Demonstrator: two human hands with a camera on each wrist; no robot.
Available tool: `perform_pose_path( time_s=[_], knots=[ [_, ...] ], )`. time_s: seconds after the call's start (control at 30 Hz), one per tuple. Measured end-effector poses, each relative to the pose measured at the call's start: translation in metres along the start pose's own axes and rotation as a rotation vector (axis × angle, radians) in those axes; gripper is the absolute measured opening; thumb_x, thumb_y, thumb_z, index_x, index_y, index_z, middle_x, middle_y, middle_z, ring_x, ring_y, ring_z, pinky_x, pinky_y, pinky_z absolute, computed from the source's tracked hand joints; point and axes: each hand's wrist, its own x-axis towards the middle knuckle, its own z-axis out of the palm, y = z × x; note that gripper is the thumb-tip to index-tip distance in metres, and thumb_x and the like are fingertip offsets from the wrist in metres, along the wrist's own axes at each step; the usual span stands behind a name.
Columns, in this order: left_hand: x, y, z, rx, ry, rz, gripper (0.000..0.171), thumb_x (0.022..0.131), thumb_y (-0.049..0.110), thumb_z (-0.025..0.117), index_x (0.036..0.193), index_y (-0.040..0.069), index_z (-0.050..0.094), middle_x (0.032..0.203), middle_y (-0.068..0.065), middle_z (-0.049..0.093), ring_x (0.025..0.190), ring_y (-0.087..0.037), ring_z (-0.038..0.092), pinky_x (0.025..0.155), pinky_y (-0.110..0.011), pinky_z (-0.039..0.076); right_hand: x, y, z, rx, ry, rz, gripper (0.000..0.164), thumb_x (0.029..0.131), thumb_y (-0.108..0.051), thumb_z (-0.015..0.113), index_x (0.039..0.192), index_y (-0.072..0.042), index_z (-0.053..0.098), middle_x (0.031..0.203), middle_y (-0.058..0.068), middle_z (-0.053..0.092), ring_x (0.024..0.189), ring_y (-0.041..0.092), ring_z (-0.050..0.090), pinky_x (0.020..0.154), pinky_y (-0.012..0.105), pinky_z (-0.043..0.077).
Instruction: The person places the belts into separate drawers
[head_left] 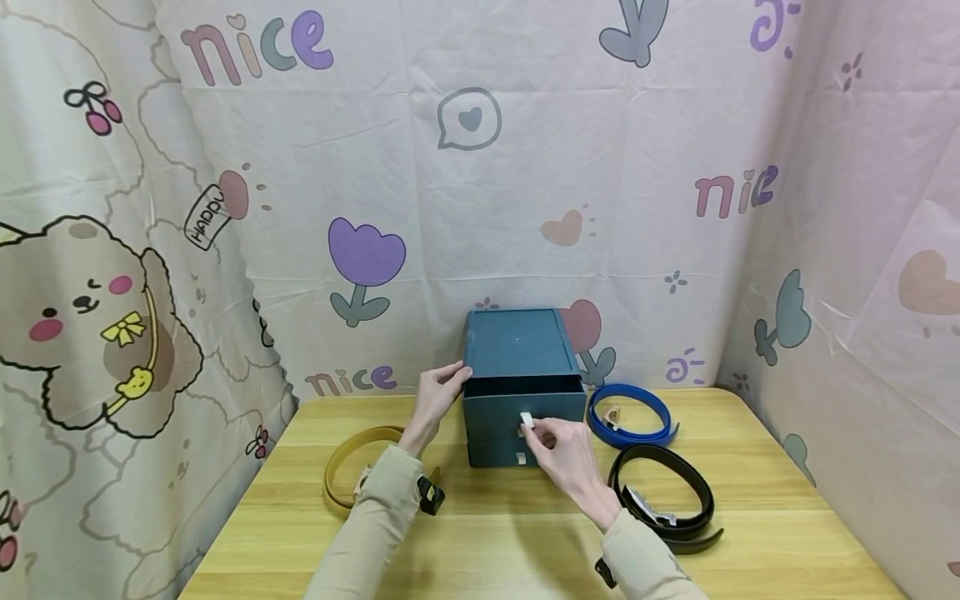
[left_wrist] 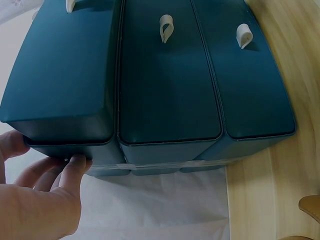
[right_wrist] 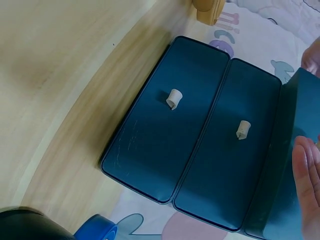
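Observation:
A teal box of three stacked drawers [head_left: 517, 337] stands at the back of the table. Its top drawer [head_left: 487, 410] is pulled partway out, leaving a dark gap at its upper edge. My left hand [head_left: 437, 402] grips the upper left front corner of the box; the left wrist view has the thumb and fingers around the casing edge. With thumb and finger, my right hand [head_left: 566, 454] pinches the white pull tab [head_left: 527, 418] of the top drawer. The middle tab [left_wrist: 166, 28] and bottom tab [left_wrist: 244, 36] belong to drawers that sit closed.
Left of the box a coiled tan belt [head_left: 330, 471] lies partly behind my left forearm. To the right are a coiled blue belt [head_left: 667, 408] and, nearer, a coiled black belt [head_left: 708, 500]. Patterned cloth [head_left: 472, 208] hangs behind and beside the wooden table [head_left: 510, 542].

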Motion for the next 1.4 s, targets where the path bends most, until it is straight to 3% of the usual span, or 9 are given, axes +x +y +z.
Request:
perform_pose_path(
  time_s=[0.17,0.6,0.97,1.27,1.4],
  knots=[
    [0.0,0.0,0.0,-0.01,0.0,0.0,0.048,0.1,0.023,0.064,0.14,-0.001,0.057,0.143,-0.023,0.058,0.133,-0.038,0.055,0.111,-0.049,0.045,-0.002,-0.001,0.0,-0.002,-0.008,0.021,0.005,0.08,-0.005,0.082,0.08,-0.007,0.078,0.064,-0.002,0.071,0.056,0.002,0.065,0.054,0.011,0.049],
    [0.0,-0.001,0.0,-0.003,0.0,-0.001,0.047,0.1,0.023,0.063,0.14,-0.002,0.057,0.143,-0.023,0.057,0.133,-0.039,0.056,0.11,-0.049,0.045,-0.007,0.0,-0.002,0.01,-0.004,-0.027,0.005,0.08,-0.004,0.082,0.081,-0.007,0.078,0.063,-0.004,0.069,0.054,0.0,0.062,0.053,0.01,0.048],
    [-0.001,0.0,0.0,0.003,-0.004,-0.006,0.048,0.101,0.022,0.061,0.141,-0.003,0.055,0.145,-0.025,0.055,0.133,-0.04,0.055,0.11,-0.048,0.045,-0.01,0.003,-0.004,0.018,0.014,-0.127,0.009,0.077,-0.002,0.083,0.081,-0.007,0.076,0.063,-0.003,0.068,0.053,0.001,0.061,0.052,0.01,0.047],
    [-0.024,0.035,-0.002,0.03,-0.026,-0.006,0.046,0.102,0.015,0.058,0.141,-0.01,0.052,0.144,-0.028,0.054,0.133,-0.043,0.054,0.109,-0.048,0.045,-0.011,0.008,-0.006,0.042,0.044,-0.217,0.019,0.07,0.004,0.084,0.082,-0.007,0.074,0.064,-0.003,0.067,0.055,0.003,0.062,0.052,0.013,0.049],
    [-0.029,0.041,-0.002,0.026,-0.027,-0.008,0.047,0.102,0.016,0.058,0.141,-0.009,0.051,0.145,-0.028,0.054,0.133,-0.042,0.054,0.11,-0.048,0.044,-0.011,0.008,-0.007,0.053,0.055,-0.258,0.022,0.068,0.005,0.085,0.082,-0.007,0.073,0.064,-0.003,0.066,0.054,0.003,0.061,0.052,0.014,0.049]
  ],
)
